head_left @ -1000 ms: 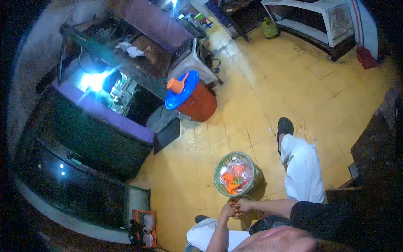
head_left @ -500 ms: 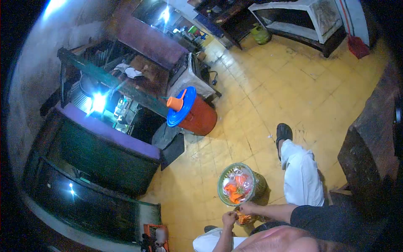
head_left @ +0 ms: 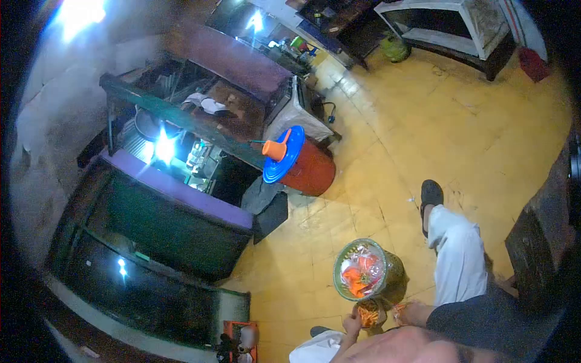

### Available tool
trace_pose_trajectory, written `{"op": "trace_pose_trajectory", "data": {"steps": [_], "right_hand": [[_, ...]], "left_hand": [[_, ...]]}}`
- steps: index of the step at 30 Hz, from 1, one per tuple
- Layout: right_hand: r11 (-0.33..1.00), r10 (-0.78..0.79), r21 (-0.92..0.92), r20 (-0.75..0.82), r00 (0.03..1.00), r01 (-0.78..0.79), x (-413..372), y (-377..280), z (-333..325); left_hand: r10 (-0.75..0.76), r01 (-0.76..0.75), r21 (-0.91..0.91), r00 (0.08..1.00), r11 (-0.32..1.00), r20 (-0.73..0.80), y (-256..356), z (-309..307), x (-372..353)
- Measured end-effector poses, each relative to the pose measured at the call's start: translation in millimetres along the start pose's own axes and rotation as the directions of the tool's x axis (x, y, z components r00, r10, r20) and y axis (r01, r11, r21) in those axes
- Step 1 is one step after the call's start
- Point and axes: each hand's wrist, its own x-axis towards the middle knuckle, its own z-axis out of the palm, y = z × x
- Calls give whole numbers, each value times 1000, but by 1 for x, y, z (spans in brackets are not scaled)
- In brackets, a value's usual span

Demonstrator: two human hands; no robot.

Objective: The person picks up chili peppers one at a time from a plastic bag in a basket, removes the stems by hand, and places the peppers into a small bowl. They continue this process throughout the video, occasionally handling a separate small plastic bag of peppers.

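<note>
My left hand (head_left: 351, 323) is at the left side of a small container of orange strips (head_left: 368, 316), its fingers closed on the rim as far as I can see. To the right of that container, my right hand (head_left: 415, 313) is closed around a few orange pieces (head_left: 399, 311). Just beyond my hands stands a green woven basket (head_left: 336, 283) holding clear plastic and orange and red scraps. My body partly hides the lower edge of the small container.
A red-brown bucket (head_left: 315, 172) with a blue lid (head_left: 293, 158) and an orange dipper (head_left: 275, 150) stands farther off on the yellow tiled floor (head_left: 436, 127). At left is a dark glass-fronted counter (head_left: 151, 242). A green gas cylinder (head_left: 394, 48) sits at the back.
My hands were close together over the small container. Now my right hand has moved off to its right with orange pieces, while my left stays at its side. The whole view has shifted slightly.
</note>
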Motion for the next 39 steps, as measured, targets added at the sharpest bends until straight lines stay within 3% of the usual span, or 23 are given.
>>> {"op": "trace_pose_trajectory", "data": {"steps": [5,8,10,11,13,17,20,23,25,26,28,30,31,33,38,39], "right_hand": [[950,-6,312,-33,999,16,14,20,0],[863,-23,503,-49,999,44,20,29,-3],[784,-30,618,-48,998,53,25,36,-5],[740,-35,670,-46,998,57,26,37,-5],[642,-46,764,-40,998,60,30,41,-5],[423,-79,905,-24,997,55,41,54,0],[262,-109,964,-19,994,47,48,62,3],[115,-146,993,-13,989,30,54,69,5],[32,-174,999,-8,985,14,60,74,11],[-5,-187,1000,-7,982,6,63,79,13],[-75,-218,997,-11,976,-6,67,84,17],[-130,-253,991,-12,967,-22,68,90,20],[-149,-269,989,-17,963,-24,69,94,21],[-180,-296,983,-16,955,-40,70,103,21],[-199,-309,978,4,951,-69,59,126,30],[-171,-384,984,-29,923,-41,56,124,28]], "left_hand": [[73,-73,51,997,996,-9,-1,-14,-32],[16,-13,-35,996,999,90,-14,-5,-18],[-85,126,-138,959,982,269,-14,-11,-19],[-81,118,-130,962,984,262,-17,-12,-16],[174,-147,-175,974,974,148,-43,5,0],[168,-156,-98,977,983,134,-24,-12,-14],[133,-134,-7,975,991,178,-8,-25,-28],[157,-143,-84,971,986,179,-12,-20,-24],[226,-179,-277,963,944,148,-32,-5,-9],[217,-169,-283,965,944,149,-32,-6,-5],[334,-315,-228,941,921,49,-27,-10,1],[315,-277,-272,943,921,104,-15,-27,1],[304,-248,-305,940,919,152,-6,-41,-1],[381,-344,-255,918,904,112,32,-85,-21],[489,-495,-330,866,804,-108,50,-138,-27],[486,-504,-359,862,786,-146,49,-143,-26]]}}
